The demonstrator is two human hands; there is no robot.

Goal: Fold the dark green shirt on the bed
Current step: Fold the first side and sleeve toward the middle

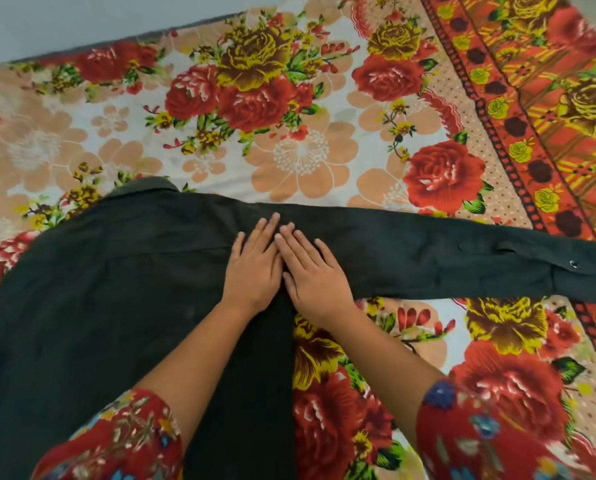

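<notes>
The dark green shirt (109,289) lies spread flat on the bed, back side up, its collar (144,186) at the far edge. One long sleeve (462,261) stretches straight out to the right, ending in a cuff with a snap button (574,264). My left hand (253,271) and my right hand (312,270) lie side by side with straight fingers, palms pressing down on the shirt where that sleeve meets the body. Neither hand holds any cloth. The shirt's left side runs out of view.
A floral bedsheet (300,147) with red and yellow roses covers the bed, with a red patterned border (531,109) along the right. The bed's far edge (116,41) meets a pale floor at the top left. My forearms wear red floral sleeves.
</notes>
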